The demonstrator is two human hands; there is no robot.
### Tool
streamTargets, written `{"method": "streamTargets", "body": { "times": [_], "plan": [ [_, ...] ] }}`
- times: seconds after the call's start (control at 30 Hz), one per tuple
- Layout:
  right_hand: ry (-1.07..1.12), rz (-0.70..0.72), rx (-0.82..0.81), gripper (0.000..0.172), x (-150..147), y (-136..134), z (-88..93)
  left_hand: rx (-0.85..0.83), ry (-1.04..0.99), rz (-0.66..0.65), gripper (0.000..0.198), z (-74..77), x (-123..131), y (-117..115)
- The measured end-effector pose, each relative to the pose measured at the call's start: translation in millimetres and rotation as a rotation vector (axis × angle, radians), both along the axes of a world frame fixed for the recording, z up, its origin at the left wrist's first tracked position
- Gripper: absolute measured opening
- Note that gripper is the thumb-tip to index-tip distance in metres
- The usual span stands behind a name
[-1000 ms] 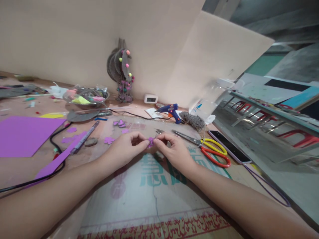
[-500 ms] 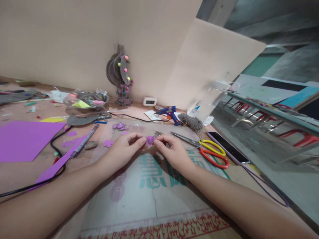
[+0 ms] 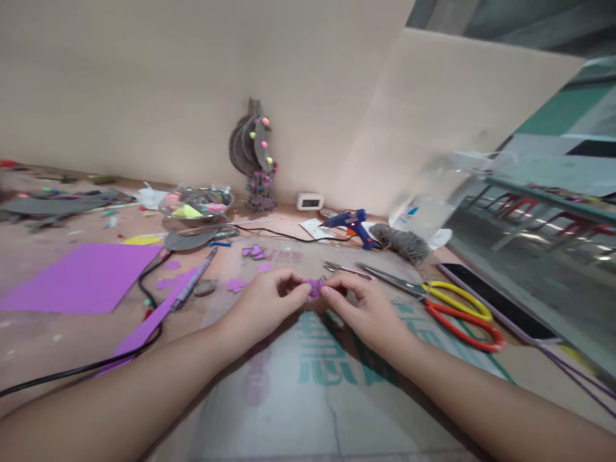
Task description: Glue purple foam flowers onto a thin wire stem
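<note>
A small purple flower-shaped cutout (image 3: 315, 289) is pinched between my two hands above the printed plastic sheet. My left hand (image 3: 272, 296) grips its left side between thumb and forefinger. On the other side, the thumb and forefinger of my right hand (image 3: 363, 305) close on its right edge. Fingertips cover part of it. Just left of my left hand lies a loose purple flower cutout (image 3: 235, 285), with purple and grey pieces (image 3: 253, 252) behind it. Scissors (image 3: 433, 301) with yellow and orange handles rest to the right of my right hand, near small pink-handled snips (image 3: 349, 269).
A blue glue gun (image 3: 353, 224), grey yarn (image 3: 399, 242) and a small white clock (image 3: 310, 201) stand at the back. On the right lies a phone (image 3: 498, 301). Purple sheet (image 3: 81, 276), a pen (image 3: 195, 279), a black cable (image 3: 96, 366) and a bowl (image 3: 197, 219) occupy the left.
The view has swung left, so everything sits further right and slightly lower in the picture. Both hands keep their pinch on the purple flower cutout.
</note>
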State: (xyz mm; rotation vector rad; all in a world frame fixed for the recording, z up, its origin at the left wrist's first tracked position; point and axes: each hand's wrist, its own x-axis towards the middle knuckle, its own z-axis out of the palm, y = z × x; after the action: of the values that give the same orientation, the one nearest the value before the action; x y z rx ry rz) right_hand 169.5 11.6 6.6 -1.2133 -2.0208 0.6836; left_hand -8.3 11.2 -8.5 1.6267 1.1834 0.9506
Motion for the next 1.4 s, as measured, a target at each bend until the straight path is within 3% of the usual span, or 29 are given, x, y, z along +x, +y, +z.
{"method": "streamTargets", "body": {
  "times": [0.2, 0.57, 0.73, 0.83, 0.97, 1.07, 1.17, 1.33, 1.4],
  "plan": [
    [0.045, -0.009, 0.013, 0.019, 3, 7, -3.6, 0.022, -0.109, -0.005, 0.020, -1.9, 0, 2],
    [0.056, -0.065, -0.028, 0.017, 2, 0, 2.5, 0.007, -0.022, 0.025, 0.018, 3.1, -1, -1],
    [-0.003, -0.098, 0.037, 0.031, 21, 10, 21.8, -0.013, -0.030, -0.003, 0.025, -0.4, -1, 0],
    [-0.018, -0.095, 0.003, 0.019, 37, 25, 30.6, -0.011, -0.082, -0.010, 0.024, -2.5, 0, 0],
    [-0.054, -0.111, -0.111, 0.027, 58, 45, 29.5, 0.006, -0.077, 0.015, 0.023, -1.0, 0, -1],
    [-0.123, -0.195, -0.058, 0.023, 67, 51, 28.6, 0.019, -0.036, 0.023, 0.024, 1.0, -1, -1],
    [-0.112, -0.176, -0.053, 0.026, 64, 47, 30.1, 0.007, -0.002, 0.024, 0.025, 2.3, -1, -1],
    [-0.114, 0.017, -0.082, 0.029, 36, 24, 27.5, 0.010, 0.001, 0.013, 0.024, 2.9, -1, 0],
    [-0.106, -0.006, -0.033, 0.026, 25, 14, 22.8, 0.023, -0.010, 0.017, 0.024, 2.5, -1, 0]
  ]
}}
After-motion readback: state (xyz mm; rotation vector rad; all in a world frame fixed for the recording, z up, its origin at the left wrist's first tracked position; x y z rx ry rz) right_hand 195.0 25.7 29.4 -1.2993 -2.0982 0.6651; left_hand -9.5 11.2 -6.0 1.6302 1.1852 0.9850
